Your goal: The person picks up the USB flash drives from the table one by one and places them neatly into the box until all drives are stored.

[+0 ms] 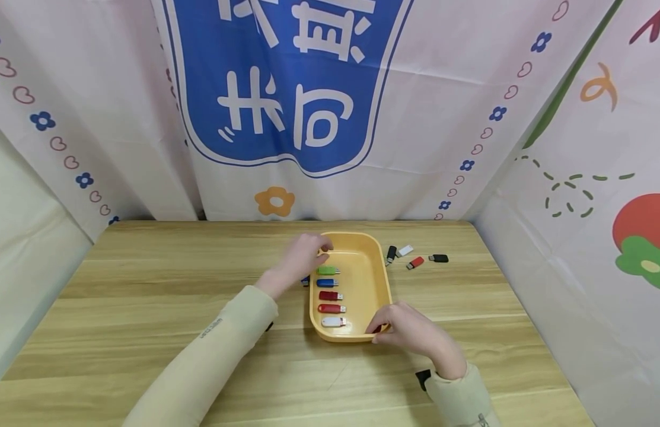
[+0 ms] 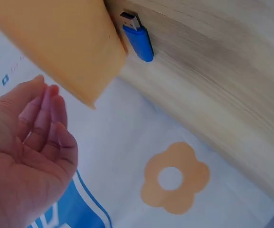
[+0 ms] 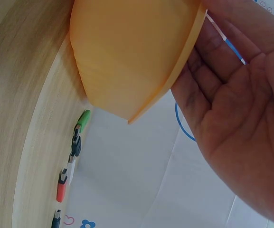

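Observation:
A yellow tray lies on the table. Along its left side, USB sticks are lined up: a green one, a blue one, a dark red one, a red one and a white one. Over the tray's far left corner hovers my left hand, fingers loosely bent, nothing visible in it. My right hand grips the near right corner's rim, fingers inside the tray. Something dark red shows by those fingers, partly hidden.
Right of the tray lie a black USB stick, a white one, a red one and another black one. The right wrist view adds a green stick. Outside the tray's left wall lies a blue stick. A curtain hangs behind the table.

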Motion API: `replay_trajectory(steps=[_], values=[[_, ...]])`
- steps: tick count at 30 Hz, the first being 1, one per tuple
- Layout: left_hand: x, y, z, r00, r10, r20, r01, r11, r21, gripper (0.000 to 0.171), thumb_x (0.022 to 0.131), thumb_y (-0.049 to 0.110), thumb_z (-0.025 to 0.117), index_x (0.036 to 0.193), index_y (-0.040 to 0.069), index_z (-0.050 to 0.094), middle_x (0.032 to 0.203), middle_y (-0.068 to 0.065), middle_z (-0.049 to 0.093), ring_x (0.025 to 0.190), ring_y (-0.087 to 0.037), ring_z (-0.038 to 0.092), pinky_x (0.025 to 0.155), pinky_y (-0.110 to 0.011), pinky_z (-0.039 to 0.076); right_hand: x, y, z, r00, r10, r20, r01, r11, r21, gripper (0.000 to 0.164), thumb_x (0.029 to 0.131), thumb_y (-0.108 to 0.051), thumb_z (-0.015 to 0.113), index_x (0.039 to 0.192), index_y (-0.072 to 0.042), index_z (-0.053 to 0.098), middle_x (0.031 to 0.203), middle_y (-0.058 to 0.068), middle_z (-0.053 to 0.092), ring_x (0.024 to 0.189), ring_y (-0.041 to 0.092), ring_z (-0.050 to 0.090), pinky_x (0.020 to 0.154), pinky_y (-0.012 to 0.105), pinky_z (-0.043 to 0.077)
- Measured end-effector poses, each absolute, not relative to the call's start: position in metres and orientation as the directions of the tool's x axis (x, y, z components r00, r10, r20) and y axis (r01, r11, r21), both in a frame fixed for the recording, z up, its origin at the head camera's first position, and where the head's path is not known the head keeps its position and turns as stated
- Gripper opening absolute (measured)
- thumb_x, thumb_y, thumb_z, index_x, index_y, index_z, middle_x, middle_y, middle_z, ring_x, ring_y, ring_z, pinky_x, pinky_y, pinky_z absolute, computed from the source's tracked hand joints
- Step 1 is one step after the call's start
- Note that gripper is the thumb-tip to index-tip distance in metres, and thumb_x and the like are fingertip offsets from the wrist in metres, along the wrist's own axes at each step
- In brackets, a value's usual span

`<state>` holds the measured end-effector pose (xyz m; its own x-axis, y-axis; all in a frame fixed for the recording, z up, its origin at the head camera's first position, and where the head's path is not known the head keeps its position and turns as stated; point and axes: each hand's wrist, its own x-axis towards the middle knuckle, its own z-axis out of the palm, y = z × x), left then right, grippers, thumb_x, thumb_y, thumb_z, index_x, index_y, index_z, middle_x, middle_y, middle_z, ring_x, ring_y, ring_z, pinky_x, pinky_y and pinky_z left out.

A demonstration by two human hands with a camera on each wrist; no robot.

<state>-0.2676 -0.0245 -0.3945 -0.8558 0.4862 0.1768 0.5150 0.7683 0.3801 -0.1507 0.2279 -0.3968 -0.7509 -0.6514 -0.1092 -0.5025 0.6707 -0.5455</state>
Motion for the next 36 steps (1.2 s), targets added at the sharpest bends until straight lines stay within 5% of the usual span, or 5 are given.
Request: replay_trajectory(steps=[8, 19, 29, 36], values=[[-0.273, -0.056, -0.401, -0.876, 0.433, 0.213, 0.470, 0.665, 0.581, 0.022, 0.094, 0.004, 0.064, 0.115, 0.004, 0.071, 0.112, -0.011, 0.073, 0.100, -0.023, 0.068, 0.088, -0.038, 0.058, -0.150, 0.228, -0.397, -0.753, -0.650, -0.104, -0.502, 0.669, -0.548, 0.008, 0.085, -0.011, 0.077, 0.091, -0.016, 0.079, 0.092, -0.006, 0.077, 0.083, -0.002, 0.065, 0.076, 0.024, 0.057], [-0.280, -0.092, -0.429, -0.899, 0.429, 0.089, 0.346, 0.569, 0.746, 0.031, 0.093, -0.001, 0.063, 0.123, 0.003, 0.067, 0.122, -0.015, 0.070, 0.111, -0.029, 0.066, 0.092, -0.042, 0.057, -0.150, 0.228, -0.396, -0.754, -0.648, -0.107, -0.500, 0.672, -0.547, 0.008, 0.085, -0.011, 0.077, 0.091, -0.017, 0.079, 0.092, -0.006, 0.077, 0.083, -0.002, 0.065, 0.076, 0.024, 0.057], [-0.282, -0.096, -0.446, -0.868, 0.496, -0.015, 0.353, 0.639, 0.683, 0.032, 0.090, 0.003, 0.068, 0.121, 0.011, 0.070, 0.125, -0.008, 0.068, 0.118, -0.028, 0.061, 0.102, -0.048, 0.052, -0.150, 0.229, -0.396, -0.749, -0.655, -0.100, -0.508, 0.665, -0.547, 0.007, 0.086, -0.011, 0.077, 0.090, -0.017, 0.079, 0.092, -0.007, 0.077, 0.082, -0.003, 0.064, 0.075, 0.024, 0.056], [-0.281, -0.090, -0.449, -0.820, 0.572, -0.003, 0.452, 0.652, 0.609, 0.029, 0.089, 0.001, 0.069, 0.118, 0.004, 0.070, 0.121, -0.012, 0.070, 0.119, -0.031, 0.063, 0.106, -0.049, 0.048, -0.151, 0.228, -0.396, -0.749, -0.653, -0.111, -0.502, 0.669, -0.548, 0.008, 0.086, -0.012, 0.077, 0.091, -0.017, 0.079, 0.093, -0.007, 0.077, 0.083, -0.002, 0.065, 0.077, 0.024, 0.056]])
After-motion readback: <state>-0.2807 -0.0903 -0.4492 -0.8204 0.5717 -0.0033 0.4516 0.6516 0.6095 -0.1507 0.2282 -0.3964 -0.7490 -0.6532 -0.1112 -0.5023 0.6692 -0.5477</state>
